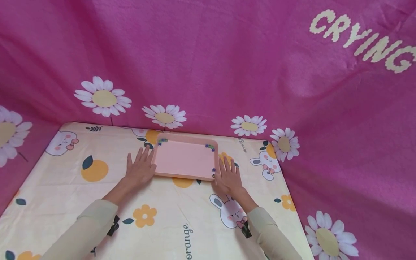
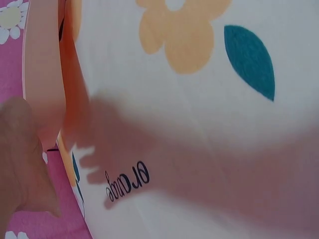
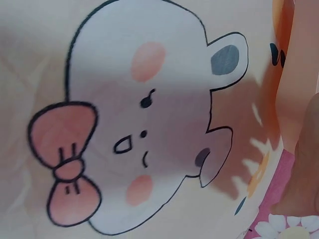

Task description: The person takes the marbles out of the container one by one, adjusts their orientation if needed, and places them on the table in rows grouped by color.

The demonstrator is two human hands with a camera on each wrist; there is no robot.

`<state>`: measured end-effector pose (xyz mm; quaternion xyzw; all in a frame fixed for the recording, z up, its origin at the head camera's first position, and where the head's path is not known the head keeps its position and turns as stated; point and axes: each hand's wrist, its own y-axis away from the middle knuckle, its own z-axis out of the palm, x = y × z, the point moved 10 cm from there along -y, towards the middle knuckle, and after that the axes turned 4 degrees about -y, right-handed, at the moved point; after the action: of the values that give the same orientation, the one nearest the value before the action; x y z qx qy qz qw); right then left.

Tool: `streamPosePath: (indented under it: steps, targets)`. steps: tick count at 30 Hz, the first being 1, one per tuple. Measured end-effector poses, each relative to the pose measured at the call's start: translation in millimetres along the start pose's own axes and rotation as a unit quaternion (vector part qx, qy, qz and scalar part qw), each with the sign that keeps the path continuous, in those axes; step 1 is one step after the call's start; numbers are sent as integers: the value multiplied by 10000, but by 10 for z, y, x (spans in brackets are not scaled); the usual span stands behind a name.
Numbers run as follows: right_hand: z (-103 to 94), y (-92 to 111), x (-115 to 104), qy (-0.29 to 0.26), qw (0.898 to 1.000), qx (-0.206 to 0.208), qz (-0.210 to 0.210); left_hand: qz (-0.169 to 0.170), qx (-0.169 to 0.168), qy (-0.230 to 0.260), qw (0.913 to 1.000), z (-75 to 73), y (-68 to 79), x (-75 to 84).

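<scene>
A shallow pink rectangular tray (image 1: 185,159) lies between my two hands near the back of the table. My left hand (image 1: 140,169) is at the tray's left side, its fingers straight and the thumb side against the wall. On the opposite side my right hand (image 1: 229,178) lies likewise along the right wall near the front corner, fingers extended. Inside, small blue and green marbles (image 1: 162,141) cluster in the back left corner. More marbles (image 1: 210,147) gather at the back right, and a couple of dark ones (image 1: 213,170) sit by the front right corner.
A cream cloth (image 1: 169,202) printed with oranges, flowers and rabbits covers the table. Magenta fabric (image 1: 201,72) with daisies hangs close behind the tray and along both sides. In the left wrist view, the tray's wall (image 2: 45,74) casts an orange-tinted shadow.
</scene>
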<state>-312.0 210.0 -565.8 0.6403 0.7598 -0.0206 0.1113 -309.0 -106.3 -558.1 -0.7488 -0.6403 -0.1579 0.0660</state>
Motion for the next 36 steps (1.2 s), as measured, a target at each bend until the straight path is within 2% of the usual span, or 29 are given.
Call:
streamPosePath:
  steps: [10, 20, 26, 36]
  targets:
    - [21, 97, 188, -165, 9996, 41, 224, 36, -27, -166, 9999, 93, -17, 136]
    - [39, 183, 346, -127, 9997, -18, 184, 123, -74, -113, 9998, 174, -45, 277]
    - [31, 241, 459, -237, 9995, 88, 184, 159, -79, -172, 9997, 248, -87, 366]
    - [44, 387, 678, -403, 9980, 177, 457, 222, -216, -225, 9993, 353, -101, 569]
